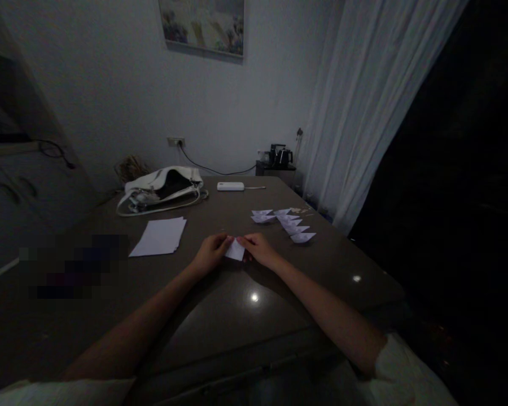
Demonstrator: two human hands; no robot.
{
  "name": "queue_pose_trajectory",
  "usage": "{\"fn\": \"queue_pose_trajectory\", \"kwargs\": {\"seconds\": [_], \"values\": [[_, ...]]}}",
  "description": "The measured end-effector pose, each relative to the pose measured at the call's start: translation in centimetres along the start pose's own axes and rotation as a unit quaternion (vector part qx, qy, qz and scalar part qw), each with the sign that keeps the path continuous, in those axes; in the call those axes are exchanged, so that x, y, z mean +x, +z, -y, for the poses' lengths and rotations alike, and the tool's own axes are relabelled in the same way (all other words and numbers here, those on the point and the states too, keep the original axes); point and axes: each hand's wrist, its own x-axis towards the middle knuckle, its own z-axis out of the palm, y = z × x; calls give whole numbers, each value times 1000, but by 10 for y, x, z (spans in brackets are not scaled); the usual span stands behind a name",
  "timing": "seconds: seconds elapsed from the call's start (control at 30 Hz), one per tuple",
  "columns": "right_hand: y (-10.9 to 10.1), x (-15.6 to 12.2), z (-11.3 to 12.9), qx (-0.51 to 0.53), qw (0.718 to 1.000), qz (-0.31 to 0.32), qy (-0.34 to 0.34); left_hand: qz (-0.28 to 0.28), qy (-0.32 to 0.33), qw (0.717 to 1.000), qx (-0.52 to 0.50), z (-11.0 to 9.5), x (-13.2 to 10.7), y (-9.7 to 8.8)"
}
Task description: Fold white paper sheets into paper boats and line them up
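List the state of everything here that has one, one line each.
Left hand: closed on the small paper
Right hand: closed on the same paper
Small paper: held between both hands, exact folds unclear
Paper stack: lying flat, edges uneven
Paper boats: folded, grouped together
White bag: open
Wall socket: plug inserted
Curtain: hanging in folds

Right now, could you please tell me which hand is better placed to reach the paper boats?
Probably the right hand: the paper boats lie beyond it on its own side, while the left hand is nearer the stacked sheets. Both hold the small white paper.
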Motion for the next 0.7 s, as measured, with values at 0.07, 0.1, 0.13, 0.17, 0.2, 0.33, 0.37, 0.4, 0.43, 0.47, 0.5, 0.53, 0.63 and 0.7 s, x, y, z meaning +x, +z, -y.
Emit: {"fn": "queue_pose_trajectory", "kwargs": {"seconds": [0.07, 0.1, 0.13, 0.17, 0.2, 0.33, 0.37, 0.4, 0.43, 0.47, 0.5, 0.53, 0.63, 0.7], "values": [[-1, 0, 0, -39, 999, -13, -5, -6, -3, 1000, -2, 2, 1, 0], [-1, -1, 1, -61, 998, -22, -10, -4, -8, 1000, -5, 2, 2, 1], [-2, -1, 1, -80, 996, -32, -14, 1, -14, 1000, -9, 3, 2, 1], [-3, -1, 1, -93, 995, -42, -17, 8, -23, 1000, -14, 4, 3, 1], [-4, -1, 2, -103, 993, -52, -20, 17, -32, 999, -21, 5, 3, 2], [-9, 0, 3, -118, 988, -99, -16, 48, -54, 996, -43, 6, 5, 1], [-10, 0, 3, -119, 987, -107, -15, 56, -55, 996, -46, 6, 5, 0], [-10, 0, 4, -119, 986, -113, -14, 66, -56, 995, -47, 6, 5, 0], [-11, 0, 4, -118, 986, -117, -15, 75, -56, 995, -46, 7, 5, -1], [-10, 0, 4, -117, 986, -119, -15, 83, -55, 994, -44, 7, 4, -1], [-10, 0, 3, -116, 986, -120, -16, 88, -55, 994, -41, 7, 4, -2], [-9, 0, 3, -113, 986, -120, -17, 91, -54, 994, -38, 8, 4, -2], [-6, 1, 2, -104, 987, -122, -21, 92, -49, 994, -26, 9, 4, -3], [-5, 1, 2, -97, 987, -126, -25, 89, -48, 995, -18, 9, 4, -3]]}}
